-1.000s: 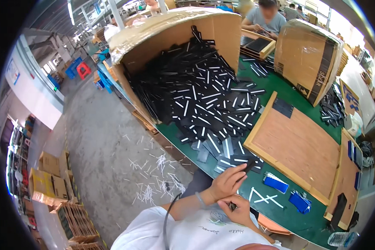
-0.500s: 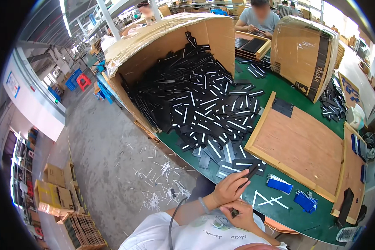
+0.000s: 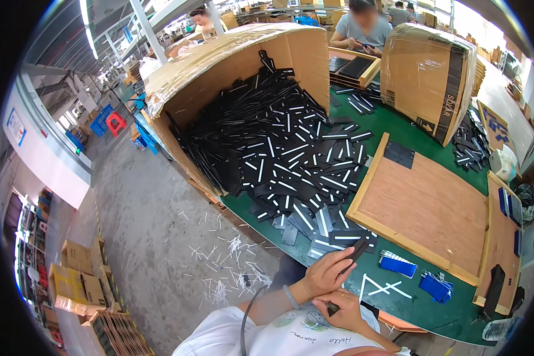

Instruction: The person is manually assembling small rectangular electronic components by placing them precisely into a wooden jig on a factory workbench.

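Fingers (image 3: 338, 267) of the left hand (image 3: 326, 274) pinch a black strip (image 3: 357, 249) above the worktop (image 3: 409, 302) edge; the right hand (image 3: 345, 310) closes on its lower end. Judging by the big pile (image 3: 279, 154) spilling from the box (image 3: 219, 77), most strips remain, with white peelings (image 3: 381, 288) beside the hands

Both hands close together near the body. Left hand (image 3: 326, 274) raised, fingers (image 3: 342, 265) curled in a grip. Right hand (image 3: 345, 308) just below, fingers closed, forearms bent inward.
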The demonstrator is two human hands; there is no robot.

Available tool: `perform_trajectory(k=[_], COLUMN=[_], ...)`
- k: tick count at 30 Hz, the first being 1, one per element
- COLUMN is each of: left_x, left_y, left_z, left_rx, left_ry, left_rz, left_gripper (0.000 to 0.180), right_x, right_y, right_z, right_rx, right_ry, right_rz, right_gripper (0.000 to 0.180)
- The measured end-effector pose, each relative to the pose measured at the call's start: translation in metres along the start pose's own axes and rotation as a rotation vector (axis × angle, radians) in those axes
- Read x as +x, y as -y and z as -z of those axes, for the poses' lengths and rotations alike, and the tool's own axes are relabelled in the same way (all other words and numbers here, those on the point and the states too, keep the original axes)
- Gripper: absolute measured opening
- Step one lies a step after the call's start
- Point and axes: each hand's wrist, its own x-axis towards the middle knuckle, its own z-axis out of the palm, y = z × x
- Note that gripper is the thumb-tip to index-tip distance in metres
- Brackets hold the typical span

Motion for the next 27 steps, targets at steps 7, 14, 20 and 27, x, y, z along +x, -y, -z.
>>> perform_trajectory(k=[7,14,20,27], left_x=[0.003,-0.003,-0.001,0.032], left_y=[0.004,-0.001,-0.005,-0.009], left_z=[-0.001,0.005,0.002,0.009], left_rx=[0.007,0.0,-0.063,-0.335], left_ry=[0.017,0.022,0.083,-0.026], left_rz=[-0.029,-0.028,0.041,0.456], left_gripper=[0.041,0.042,0.041,0.055], right_x=[0.004,0.0,-0.009,-0.002], right_y=[0.0,0.005,0.017,0.042], right_z=[0.003,0.001,0.02,0.097], right_rx=[-0.014,0.052,0.712,0.385], right_ry=[0.028,0.052,0.153,0.095], right_rz=[-0.016,-0.023,-0.544,-0.16], right_gripper=[0.015,0.014,0.009,0.009])
